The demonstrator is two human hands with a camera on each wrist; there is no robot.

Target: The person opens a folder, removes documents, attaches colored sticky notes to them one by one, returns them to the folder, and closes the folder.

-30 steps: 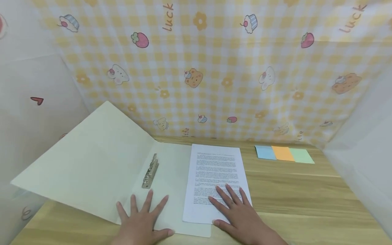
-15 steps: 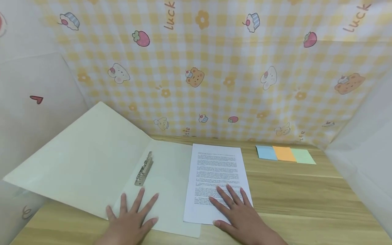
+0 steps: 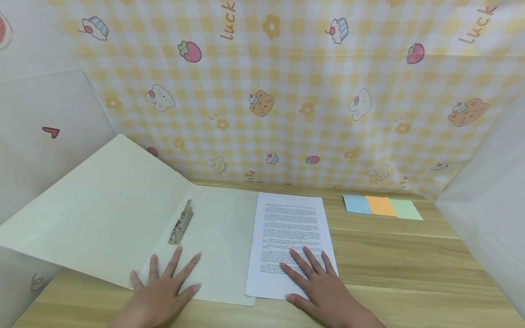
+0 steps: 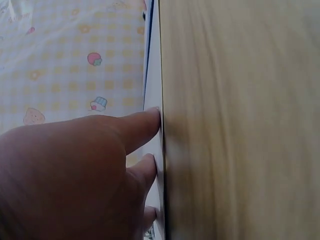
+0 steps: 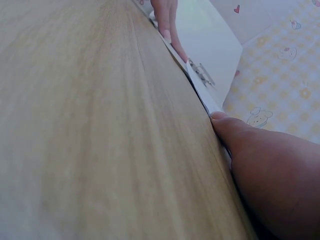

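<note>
A cream file folder (image 3: 223, 241) lies opened out on the table, its cover (image 3: 98, 214) raised at the left. A metal lever clip (image 3: 181, 224) is fixed near the fold. My left hand (image 3: 162, 291) rests on the folder's lower part with fingers spread, fingertips just below the clip. To the right, a printed sheet of paper (image 3: 283, 228) overlaps the folder's right edge. My right hand (image 3: 321, 289) presses on the paper's lower right part, fingers spread. In the left wrist view, the left thumb (image 4: 142, 130) and fingertips touch the folder's pale surface.
Blue (image 3: 357, 204), orange (image 3: 380, 206) and green (image 3: 405, 209) sticky notes lie in a row at the back right of the wooden table (image 3: 402, 259). A yellow checked cloth (image 3: 287, 73) hangs behind, and white walls stand at both sides.
The folder has slid left under my left hand, carrying the clip and cover with it. It overlaps less with the paper. My right hand and the paper have stayed in place.
</note>
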